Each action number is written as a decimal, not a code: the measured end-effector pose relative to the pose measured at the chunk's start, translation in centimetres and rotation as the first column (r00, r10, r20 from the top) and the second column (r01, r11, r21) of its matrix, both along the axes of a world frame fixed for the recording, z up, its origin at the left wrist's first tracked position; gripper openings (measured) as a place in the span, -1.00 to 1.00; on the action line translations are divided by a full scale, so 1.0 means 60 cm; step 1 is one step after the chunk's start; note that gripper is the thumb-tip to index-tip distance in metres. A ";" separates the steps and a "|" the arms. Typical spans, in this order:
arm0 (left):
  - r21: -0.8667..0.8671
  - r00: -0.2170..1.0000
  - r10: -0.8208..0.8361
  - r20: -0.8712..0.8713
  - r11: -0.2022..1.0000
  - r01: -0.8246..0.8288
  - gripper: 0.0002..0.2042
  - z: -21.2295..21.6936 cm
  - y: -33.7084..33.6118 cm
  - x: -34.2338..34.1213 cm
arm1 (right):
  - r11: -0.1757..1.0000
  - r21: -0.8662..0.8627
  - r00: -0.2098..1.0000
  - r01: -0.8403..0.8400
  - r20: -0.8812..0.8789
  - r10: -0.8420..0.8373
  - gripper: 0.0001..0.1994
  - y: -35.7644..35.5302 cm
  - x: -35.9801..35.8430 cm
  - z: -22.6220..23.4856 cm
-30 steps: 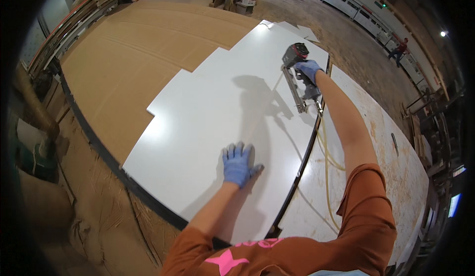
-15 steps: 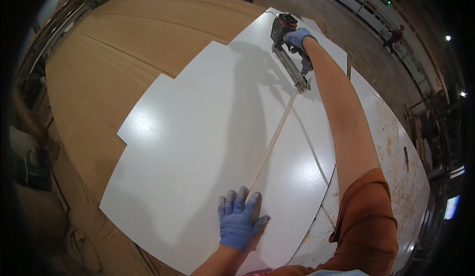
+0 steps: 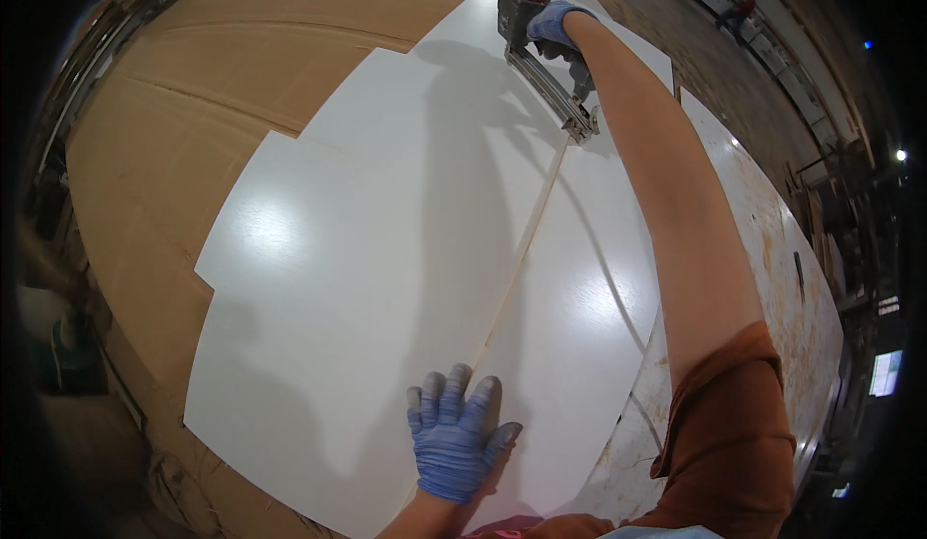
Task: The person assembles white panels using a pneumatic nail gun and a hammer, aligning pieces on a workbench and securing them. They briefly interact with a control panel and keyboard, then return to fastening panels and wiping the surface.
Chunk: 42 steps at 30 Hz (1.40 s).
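Observation:
A white panel (image 3: 338, 317) lies flat in front of me, with stepped notches along its left edge. Across it runs a thin pale strip (image 3: 533, 222), apparently wood, from near my body to the far part. My left hand (image 3: 452, 442), in a blue glove, lies flat over the strip's near portion with fingers spread. At the far end, my gloved right hand (image 3: 552, 23) is wrapped around the handle of a black nail gun (image 3: 541, 79) with a silver magazine. Its nose is at the strip's far end; whether it presses down I cannot tell.
Brown cardboard (image 3: 232, 75) spreads under and left of the panel. A stained work surface (image 3: 763, 240) on the right holds a dark slim tool (image 3: 799, 273). Another person (image 3: 740, 14) is far off at upper right. A thin dark hose (image 3: 645, 423) shows beside the panel's right edge.
My view has shifted slightly, so panel and tool sit higher and further left in the picture. The nail gun's nose stays at the strip's far end, and my left hand remains flat.

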<state>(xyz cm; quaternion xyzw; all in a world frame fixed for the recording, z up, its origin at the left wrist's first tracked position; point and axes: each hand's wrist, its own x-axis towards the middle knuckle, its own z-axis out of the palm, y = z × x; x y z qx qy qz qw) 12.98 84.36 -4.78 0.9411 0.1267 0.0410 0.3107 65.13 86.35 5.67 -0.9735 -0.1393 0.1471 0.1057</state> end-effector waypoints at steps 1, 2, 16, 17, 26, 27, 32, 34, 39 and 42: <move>-0.002 1.000 -0.004 -0.006 1.000 0.004 -0.39 0.001 -0.001 0.000 | 0.999 -0.046 1.000 -0.012 0.018 0.013 -0.75 0.002 0.007 -0.003; 0.002 1.000 -0.011 -0.006 1.000 0.011 -0.39 0.004 -0.001 0.001 | 0.996 -0.086 0.999 -0.019 0.042 0.023 -0.75 -0.002 0.024 -0.003; 0.066 0.997 0.011 0.083 0.998 -0.017 -0.35 0.005 -0.004 -0.003 | 0.619 0.770 0.984 0.156 -0.175 -0.030 -0.67 -0.306 -0.166 0.027; 0.090 0.995 0.024 0.095 0.995 -0.033 -0.35 -0.011 -0.003 -0.005 | 0.605 0.773 0.980 0.191 -0.182 -0.078 -0.67 -0.355 -0.200 0.034; 0.167 0.986 0.001 0.167 0.985 -0.030 -0.39 -0.038 -0.016 0.001 | 0.688 0.619 0.908 0.378 -0.104 -0.405 -0.72 -0.670 -0.415 -0.102; 0.177 0.984 -0.005 0.179 0.984 -0.027 -0.39 -0.040 -0.016 0.002 | 0.695 0.613 0.915 0.375 -0.124 -0.384 -0.70 -0.655 -0.426 -0.115; 0.207 0.978 0.028 0.208 0.976 -0.072 -0.43 -0.049 0.002 -0.036 | 0.921 0.306 0.943 0.240 0.153 -0.297 -0.59 -0.547 -0.488 -0.074; 0.210 0.979 0.037 0.199 0.974 -0.079 -0.46 -0.044 0.005 -0.056 | 0.938 0.274 0.951 0.212 0.164 -0.263 -0.60 -0.558 -0.487 -0.070; 0.227 0.980 0.108 0.165 0.963 -0.144 -0.53 -0.036 -0.017 -0.088 | 0.495 0.791 0.909 0.360 -0.177 -0.378 -0.68 -0.623 -0.375 -0.116; 0.214 0.977 0.148 0.154 0.960 -0.179 -0.56 -0.038 -0.028 -0.112 | 0.558 0.758 0.904 0.337 -0.094 -0.417 -0.69 -0.601 -0.300 -0.095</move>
